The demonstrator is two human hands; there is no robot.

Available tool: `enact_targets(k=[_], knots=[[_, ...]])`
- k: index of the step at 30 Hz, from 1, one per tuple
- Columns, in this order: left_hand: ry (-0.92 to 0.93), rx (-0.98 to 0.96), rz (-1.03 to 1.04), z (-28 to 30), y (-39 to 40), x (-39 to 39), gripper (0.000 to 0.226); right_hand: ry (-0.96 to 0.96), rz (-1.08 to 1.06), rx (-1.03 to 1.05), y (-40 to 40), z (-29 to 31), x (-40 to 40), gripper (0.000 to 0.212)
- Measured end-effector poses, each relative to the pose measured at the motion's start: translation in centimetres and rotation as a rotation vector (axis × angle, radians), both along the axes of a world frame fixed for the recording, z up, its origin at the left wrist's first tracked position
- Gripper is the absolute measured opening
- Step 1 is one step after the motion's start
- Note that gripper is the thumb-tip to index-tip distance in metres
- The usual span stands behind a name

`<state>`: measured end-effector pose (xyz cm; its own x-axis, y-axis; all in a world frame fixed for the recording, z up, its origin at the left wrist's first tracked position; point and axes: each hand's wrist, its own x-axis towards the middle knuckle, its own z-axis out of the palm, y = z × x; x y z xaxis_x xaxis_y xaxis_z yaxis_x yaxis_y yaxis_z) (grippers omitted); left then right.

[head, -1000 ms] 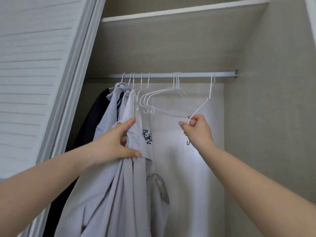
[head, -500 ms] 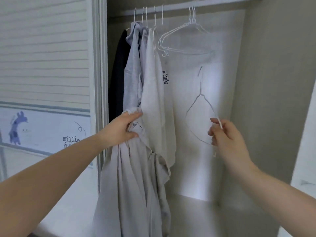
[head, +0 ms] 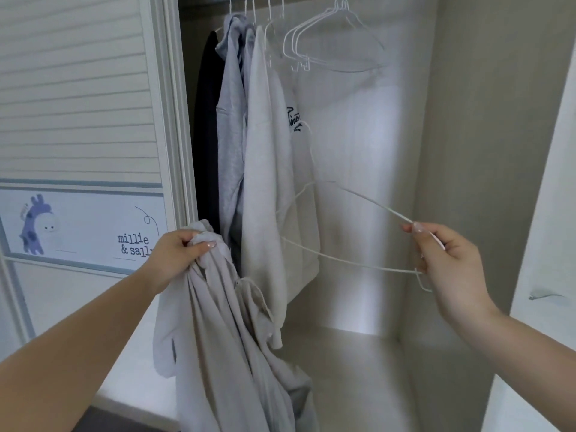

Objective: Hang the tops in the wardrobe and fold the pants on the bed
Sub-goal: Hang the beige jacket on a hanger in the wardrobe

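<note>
1. The wardrobe point(head: 486, 151) filled the centre and right of the frame; its rail was cut off by the top edge, so only the hanger hooks showed there.
2. The louvred sliding door point(head: 78, 88) covered the left of the frame, with a giraffe picture panel point(head: 81, 226) whose lettering was partly hidden behind the left hand.
3. A loose pale grey top point(head: 224, 338) hung bunched from the left hand in the lower centre, its lower end cut off by the bottom edge; its shape was hard to read in the folds.
4. Four tops hung at upper centre: a black one point(head: 207, 135), mostly hidden in shadow, two grey ones point(head: 230, 126) overlapping, and a white one point(head: 268, 182) with dark script on the chest.
5. Empty white wire hangers point(head: 330, 42) hung at the upper centre, about three, overlapping too closely for a sure count.
6. One white wire hanger point(head: 343, 263) lay tilted at centre right, off the rail, where a second earlier it had hung from it.
7. The left hand point(head: 180, 254) clenched the loose top's upper edge at centre left, lower than half a second before.
8. The right hand point(head: 448, 260) at the right pinched the hanger's end, with the hanger's small hook showing below the fingers.
</note>
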<state>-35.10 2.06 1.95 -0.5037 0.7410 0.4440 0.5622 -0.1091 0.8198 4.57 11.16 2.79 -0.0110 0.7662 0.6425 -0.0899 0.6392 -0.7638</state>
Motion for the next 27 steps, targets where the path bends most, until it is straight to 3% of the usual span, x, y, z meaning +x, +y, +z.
enact_targets(k=[6,10,12,15,19,22,27], knots=[[0.072,-0.062,-0.058,-0.8,0.9,0.6,0.012,0.079,0.063,-0.051,0.8,1.3,2.1,0.024],[0.126,-0.082,-0.098,-1.1,1.4,0.8,0.042,0.088,0.117,-0.124,1.2,2.5,3.7,0.03],[0.116,-0.085,-0.124,-1.4,1.7,0.8,0.037,0.076,0.135,-0.137,1.3,2.7,4.3,0.03],[0.079,-0.133,-0.196,-1.4,2.0,1.5,0.01,0.051,0.145,-0.143,1.5,2.8,4.6,0.028],[0.109,-0.146,-0.345,-1.2,2.7,3.6,0.025,0.044,0.176,-0.178,2.0,2.8,3.6,0.027],[0.121,-0.12,-0.405,-1.0,2.9,4.6,0.013,0.075,0.219,-0.189,2.6,2.6,2.6,0.029],[0.114,-0.134,-0.489,-0.5,1.8,4.0,0.024,0.034,0.235,-0.117,3.3,3.5,2.0,0.031]])
